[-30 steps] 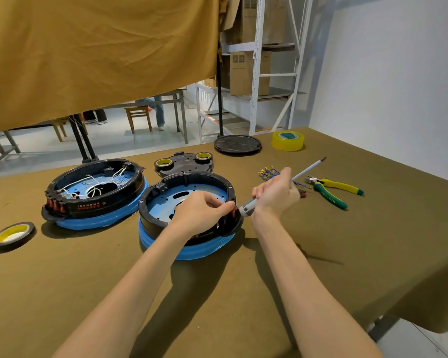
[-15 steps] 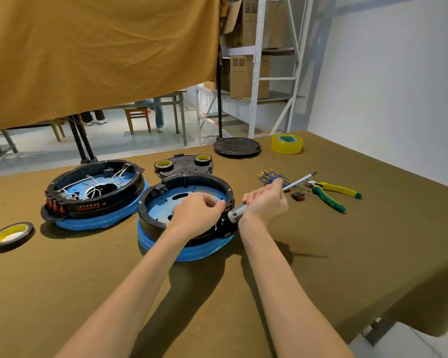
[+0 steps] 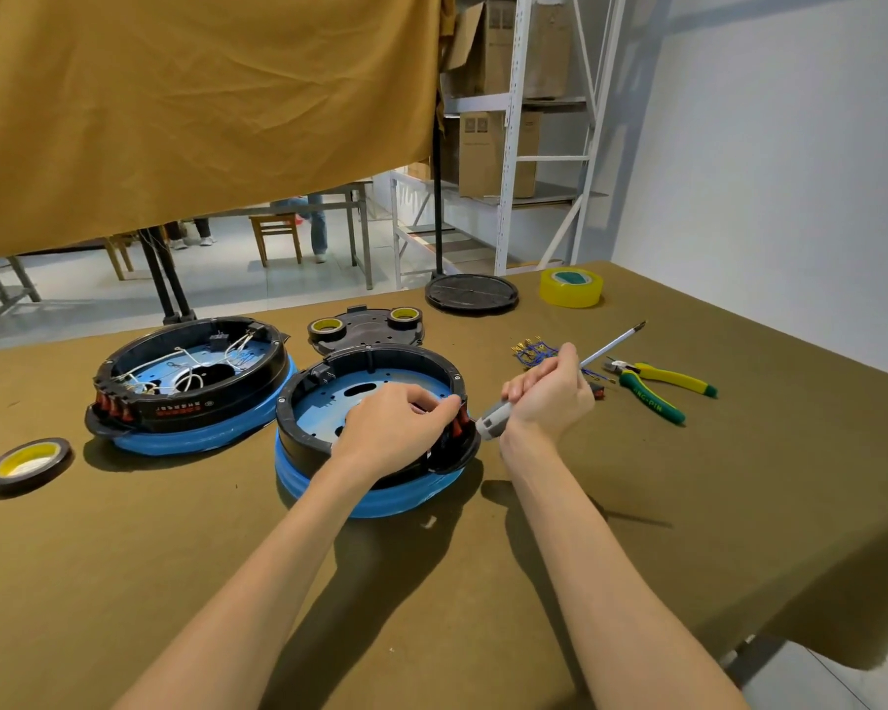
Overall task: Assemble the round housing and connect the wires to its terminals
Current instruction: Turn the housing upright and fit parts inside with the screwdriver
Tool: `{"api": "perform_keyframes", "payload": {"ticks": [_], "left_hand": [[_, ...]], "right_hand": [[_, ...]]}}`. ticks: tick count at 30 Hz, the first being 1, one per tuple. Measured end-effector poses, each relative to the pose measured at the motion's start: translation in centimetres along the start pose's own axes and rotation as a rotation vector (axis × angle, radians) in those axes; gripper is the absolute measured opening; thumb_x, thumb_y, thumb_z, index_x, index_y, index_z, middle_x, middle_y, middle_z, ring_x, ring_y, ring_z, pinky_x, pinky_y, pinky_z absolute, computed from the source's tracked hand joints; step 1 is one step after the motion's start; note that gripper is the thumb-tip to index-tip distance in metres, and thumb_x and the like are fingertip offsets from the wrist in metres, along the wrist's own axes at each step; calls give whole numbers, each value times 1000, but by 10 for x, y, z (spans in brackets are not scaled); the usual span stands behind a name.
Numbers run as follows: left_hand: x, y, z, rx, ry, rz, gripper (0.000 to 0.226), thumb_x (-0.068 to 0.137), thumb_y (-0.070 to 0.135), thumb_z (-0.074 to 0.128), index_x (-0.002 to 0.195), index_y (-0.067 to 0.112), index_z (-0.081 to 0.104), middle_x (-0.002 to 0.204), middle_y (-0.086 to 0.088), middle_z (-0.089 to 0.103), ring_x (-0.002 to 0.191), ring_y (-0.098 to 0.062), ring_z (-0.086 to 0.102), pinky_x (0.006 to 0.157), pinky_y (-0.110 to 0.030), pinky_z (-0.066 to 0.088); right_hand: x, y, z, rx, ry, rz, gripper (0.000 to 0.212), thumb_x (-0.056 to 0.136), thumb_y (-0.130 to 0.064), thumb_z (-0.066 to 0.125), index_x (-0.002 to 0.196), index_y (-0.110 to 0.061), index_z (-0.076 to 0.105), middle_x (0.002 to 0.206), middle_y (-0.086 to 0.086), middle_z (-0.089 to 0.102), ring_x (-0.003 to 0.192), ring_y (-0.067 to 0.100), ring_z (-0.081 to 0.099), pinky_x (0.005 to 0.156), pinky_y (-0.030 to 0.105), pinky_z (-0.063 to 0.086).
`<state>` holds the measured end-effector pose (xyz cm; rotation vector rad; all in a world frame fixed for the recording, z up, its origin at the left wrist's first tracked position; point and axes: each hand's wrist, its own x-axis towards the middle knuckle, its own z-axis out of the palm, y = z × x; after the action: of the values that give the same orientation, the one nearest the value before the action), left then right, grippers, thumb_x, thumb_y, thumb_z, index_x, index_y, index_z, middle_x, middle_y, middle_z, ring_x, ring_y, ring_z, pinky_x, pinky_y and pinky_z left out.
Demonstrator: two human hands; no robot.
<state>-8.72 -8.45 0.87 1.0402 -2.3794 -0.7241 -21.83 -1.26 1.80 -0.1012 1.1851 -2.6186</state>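
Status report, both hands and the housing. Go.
Left hand pinching at near housing rim by red switches. Right hand grips screwdriver, tip up. No wires inside.

The left hand [image 3: 396, 427] conceals the near housing's [image 3: 375, 402] right rim and whatever its fingertips pinch; lettering on the far housing [image 3: 185, 386] label is illegibly small.
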Motion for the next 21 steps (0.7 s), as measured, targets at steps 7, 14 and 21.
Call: {"api": "perform_keyframes", "payload": {"ticks": [7, 14, 21], "left_hand": [[-11, 6, 13, 322, 226, 139, 44, 94, 66, 53, 114, 31, 72, 98, 10, 75, 87, -12, 67, 69, -30, 59], [-13, 11, 12, 299, 212, 48, 48, 94, 64, 55, 124, 27, 56, 96, 4, 72, 85, -16, 65, 68, -34, 57], [-17, 5, 11, 279, 223, 110, 46, 94, 64, 55, 123, 28, 55, 102, 7, 73, 86, -13, 66, 68, -32, 58]], "right_hand": [[32, -7, -46, -1219, -372, -189, 10, 104, -33, 47, 103, -23, 46, 95, -2, 60, 79, 17, 61, 71, 41, 52], [40, -9, -69, -1763, -587, -527, 12, 101, -23, 58, 113, -23, 56, 105, 1, 64, 84, 17, 57, 66, 29, 44], [34, -20, -41, -1202, -1123, -461, 41, 97, -29, 64, 136, -40, 59, 147, -14, 50, 139, 4, 40, 116, 32, 32]]}}
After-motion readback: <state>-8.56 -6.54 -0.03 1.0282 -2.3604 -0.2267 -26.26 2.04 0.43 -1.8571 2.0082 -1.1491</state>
